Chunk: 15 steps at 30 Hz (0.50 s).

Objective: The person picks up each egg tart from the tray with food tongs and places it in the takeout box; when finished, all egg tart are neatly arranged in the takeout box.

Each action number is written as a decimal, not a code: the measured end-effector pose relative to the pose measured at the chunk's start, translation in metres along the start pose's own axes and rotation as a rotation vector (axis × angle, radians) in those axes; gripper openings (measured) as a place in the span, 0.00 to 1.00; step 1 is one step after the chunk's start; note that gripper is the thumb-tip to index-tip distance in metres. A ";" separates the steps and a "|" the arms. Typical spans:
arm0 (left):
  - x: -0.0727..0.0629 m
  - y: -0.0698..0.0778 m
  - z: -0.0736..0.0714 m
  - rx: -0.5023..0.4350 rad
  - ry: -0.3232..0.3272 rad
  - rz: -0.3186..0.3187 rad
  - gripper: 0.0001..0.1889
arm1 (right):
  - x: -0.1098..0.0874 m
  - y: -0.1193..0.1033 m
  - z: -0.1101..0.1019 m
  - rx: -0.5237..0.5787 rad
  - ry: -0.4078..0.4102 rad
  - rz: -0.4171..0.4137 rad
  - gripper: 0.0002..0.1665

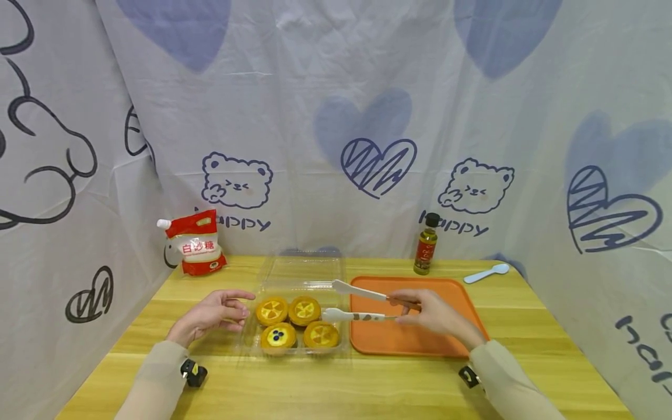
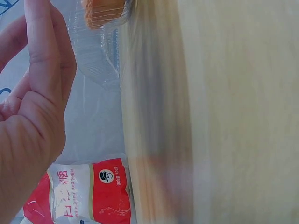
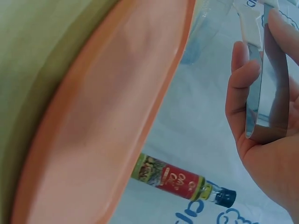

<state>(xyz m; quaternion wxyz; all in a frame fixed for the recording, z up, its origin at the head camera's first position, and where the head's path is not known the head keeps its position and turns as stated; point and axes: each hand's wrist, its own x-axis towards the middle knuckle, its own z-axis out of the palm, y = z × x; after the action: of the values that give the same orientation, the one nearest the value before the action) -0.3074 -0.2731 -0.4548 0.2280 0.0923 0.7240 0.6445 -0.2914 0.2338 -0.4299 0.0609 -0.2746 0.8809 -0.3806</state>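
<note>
My right hand (image 1: 433,315) grips tongs (image 1: 362,317) with white tips and a bent metal band (image 3: 273,102). Spread apart, the tips point left over the right side of a clear plastic container (image 1: 294,352), whose lid (image 1: 301,271) is raised at the back. Several egg tarts sit inside: one carries dark berries (image 1: 278,335), the others, such as the back-left tart (image 1: 272,310), have yellow wedge-shaped toppings. Beside the container's left edge is my left hand (image 1: 212,315), fingers loosely bent and holding nothing. Whether its fingertips touch the plastic, I cannot tell.
An orange tray (image 1: 409,345) lies right of the container, under my right hand. Behind it stands an oil bottle (image 1: 426,245). A white spoon (image 1: 486,273) lies at the back right. The red-and-white sugar bag (image 1: 199,245) stands back left, near the cloth backdrop (image 1: 294,116).
</note>
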 end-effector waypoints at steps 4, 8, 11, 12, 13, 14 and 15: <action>-0.001 0.001 0.000 -0.007 -0.011 0.005 0.32 | -0.004 0.007 0.002 0.021 0.028 0.011 0.30; -0.001 0.001 0.000 -0.010 -0.012 0.011 0.31 | -0.010 0.013 0.002 0.048 0.061 0.026 0.28; -0.001 0.001 0.000 -0.008 -0.009 0.014 0.32 | -0.015 0.016 0.002 0.059 0.088 0.046 0.26; -0.001 0.000 -0.001 -0.006 -0.008 0.015 0.32 | -0.017 0.018 0.001 0.058 0.096 0.057 0.24; -0.001 0.000 -0.001 -0.005 -0.007 0.015 0.31 | -0.019 0.018 0.000 0.063 0.102 0.068 0.24; -0.001 0.000 -0.001 -0.002 -0.007 0.014 0.32 | -0.021 0.019 -0.001 0.067 0.109 0.078 0.23; -0.001 0.000 -0.001 -0.004 -0.006 0.013 0.32 | -0.024 0.020 -0.002 0.072 0.116 0.087 0.23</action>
<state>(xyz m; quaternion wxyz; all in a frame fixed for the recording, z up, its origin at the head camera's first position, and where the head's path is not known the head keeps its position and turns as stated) -0.3072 -0.2740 -0.4545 0.2261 0.0984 0.7215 0.6470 -0.2805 0.2589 -0.4451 0.0363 -0.2111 0.8798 -0.4244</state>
